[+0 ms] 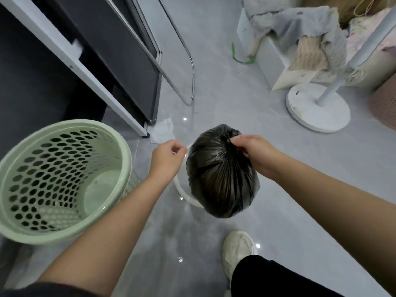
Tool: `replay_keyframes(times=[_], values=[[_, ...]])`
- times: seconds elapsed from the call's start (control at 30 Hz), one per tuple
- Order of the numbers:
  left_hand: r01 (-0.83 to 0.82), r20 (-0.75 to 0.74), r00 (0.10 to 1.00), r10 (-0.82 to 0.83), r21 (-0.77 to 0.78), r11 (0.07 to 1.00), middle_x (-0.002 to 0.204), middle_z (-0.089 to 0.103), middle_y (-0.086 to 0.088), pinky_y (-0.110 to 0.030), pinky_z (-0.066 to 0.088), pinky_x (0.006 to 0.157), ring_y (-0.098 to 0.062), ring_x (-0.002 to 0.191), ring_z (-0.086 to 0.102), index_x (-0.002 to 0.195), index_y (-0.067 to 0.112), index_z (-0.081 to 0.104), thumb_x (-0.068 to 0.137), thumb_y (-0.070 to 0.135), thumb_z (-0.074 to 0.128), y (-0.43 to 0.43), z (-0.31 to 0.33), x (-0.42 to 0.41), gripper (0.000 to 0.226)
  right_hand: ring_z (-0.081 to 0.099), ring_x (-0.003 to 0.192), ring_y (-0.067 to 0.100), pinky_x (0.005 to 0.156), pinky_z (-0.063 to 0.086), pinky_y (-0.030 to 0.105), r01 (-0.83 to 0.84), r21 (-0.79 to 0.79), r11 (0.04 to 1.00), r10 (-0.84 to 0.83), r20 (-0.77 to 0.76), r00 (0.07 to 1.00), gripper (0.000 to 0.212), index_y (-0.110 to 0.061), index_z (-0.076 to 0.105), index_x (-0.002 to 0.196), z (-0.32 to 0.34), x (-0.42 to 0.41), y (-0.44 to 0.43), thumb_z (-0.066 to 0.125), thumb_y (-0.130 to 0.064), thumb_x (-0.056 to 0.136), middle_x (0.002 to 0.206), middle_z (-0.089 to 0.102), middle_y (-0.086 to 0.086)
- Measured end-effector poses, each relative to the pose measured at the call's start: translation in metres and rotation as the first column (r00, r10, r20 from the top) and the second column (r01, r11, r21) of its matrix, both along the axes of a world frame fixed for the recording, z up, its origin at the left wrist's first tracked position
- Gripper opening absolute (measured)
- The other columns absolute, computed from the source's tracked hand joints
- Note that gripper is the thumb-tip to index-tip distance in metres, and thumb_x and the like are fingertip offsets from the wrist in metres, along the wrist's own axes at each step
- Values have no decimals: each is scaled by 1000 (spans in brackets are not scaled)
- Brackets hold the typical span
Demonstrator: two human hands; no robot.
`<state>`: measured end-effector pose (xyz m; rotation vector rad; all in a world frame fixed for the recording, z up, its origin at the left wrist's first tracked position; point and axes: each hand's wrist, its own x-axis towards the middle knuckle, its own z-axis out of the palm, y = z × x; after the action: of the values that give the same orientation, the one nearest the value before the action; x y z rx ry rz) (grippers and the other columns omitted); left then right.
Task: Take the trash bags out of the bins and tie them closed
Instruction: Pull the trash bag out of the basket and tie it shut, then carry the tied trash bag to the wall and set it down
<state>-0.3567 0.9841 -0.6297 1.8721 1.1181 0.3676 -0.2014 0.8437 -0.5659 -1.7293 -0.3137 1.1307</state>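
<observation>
A full black trash bag (220,174) hangs in the middle of the view, its top gathered into a bunched neck. My right hand (250,151) pinches that neck and holds the bag above a white bin (182,191), of which only a curved piece of rim shows behind the bag. My left hand (168,156) is just left of the bag, fingers curled loosely, holding nothing that I can make out. A pale green perforated bin (62,179) stands at the left with no bag inside.
Grey tiled floor all around. A dark cabinet with a white frame and a chrome rail (188,67) stands at the back left. A crumpled tissue (162,130) lies by it. A white fan base (317,108) and a white box draped with cloths sit at the back right. My white shoe (235,251) is below.
</observation>
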Motion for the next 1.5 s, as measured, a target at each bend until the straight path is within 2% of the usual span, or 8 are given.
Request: replay_keyframes(times=[0.27, 0.47, 0.67, 0.8, 0.93, 1.07, 1.23, 1.5], values=[[-150, -455, 890, 32, -227, 962, 104, 68, -16, -29, 43, 79, -32, 100, 61, 96, 6, 67, 84, 18, 62, -6, -131, 3, 17, 61, 90, 18, 73, 47, 24, 162, -93, 982, -150, 124, 981, 13, -17, 65, 84, -60, 46, -6, 55, -14, 92, 88, 65, 2], [-350, -569, 805, 167, -229, 908, 126, 54, -25, -41, 46, 89, -40, 114, 56, 123, -3, 41, 80, 18, 68, -8, -164, 18, 55, 65, 94, 19, 82, 50, 28, 170, -114, 979, -156, 128, 979, 14, -20, 66, 83, -88, 51, -3, 56, -20, 93, 91, 68, 1], [-359, -597, 780, 190, -178, 916, 120, 61, -24, -39, 48, 85, -39, 108, 59, 118, -3, 55, 81, 19, 67, -4, -171, 20, 45, 63, 95, 19, 92, 47, 32, 143, -121, 982, -123, 156, 980, 16, -22, 65, 78, -106, 49, -2, 56, -22, 92, 91, 67, 0], [-355, -479, 837, 264, -109, 928, 116, 59, -24, -38, 44, 73, -41, 99, 59, 118, -1, 43, 85, 18, 63, -1, -138, 31, 43, 62, 87, 19, 89, 48, 34, 118, -132, 984, -94, 173, 980, 24, -23, 63, 69, -100, 44, -2, 55, -22, 92, 81, 66, -2], [-85, -333, 934, 128, 140, 986, 91, 61, -15, -34, 38, 59, -28, 71, 50, 108, 6, 45, 86, 16, 55, 4, -82, 33, 26, 61, 84, 20, 83, 48, 34, 137, -149, 979, -102, 222, 970, 20, -21, 64, 72, -74, 42, 2, 56, -22, 91, 80, 64, 0], [93, -326, 945, 37, 374, 923, 77, 50, -8, -34, 35, 54, -27, 64, 47, 102, 7, 44, 89, 15, 51, 16, -17, 27, 17, 52, 69, 18, 65, 42, 29, 113, -173, 979, -66, 255, 965, 21, -14, 59, 69, -39, 38, 4, 54, -17, 90, 69, 54, 3], [76, -291, 953, 80, 486, 871, 78, 54, -13, -34, 36, 51, -31, 64, 49, 97, 6, 43, 87, 14, 51, 42, 48, -2, 15, 34, 60, 19, 56, 26, 31, 204, -149, 968, -147, 326, 934, 13, -12, 46, 74, -3, 29, 9, 50, -18, 85, 64, 35, 5], [-110, -282, 921, 267, 468, 877, 87, 59, -16, -38, 45, 53, -33, 70, 56, 96, 4, 48, 85, 17, 55, 80, 111, -89, 18, 50, 71, 24, 70, 39, 31, 386, -45, 922, -364, 243, 899, 21, -14, 54, 65, 32, -4, 35, 49, -22, 84, 68, 53, 4]])
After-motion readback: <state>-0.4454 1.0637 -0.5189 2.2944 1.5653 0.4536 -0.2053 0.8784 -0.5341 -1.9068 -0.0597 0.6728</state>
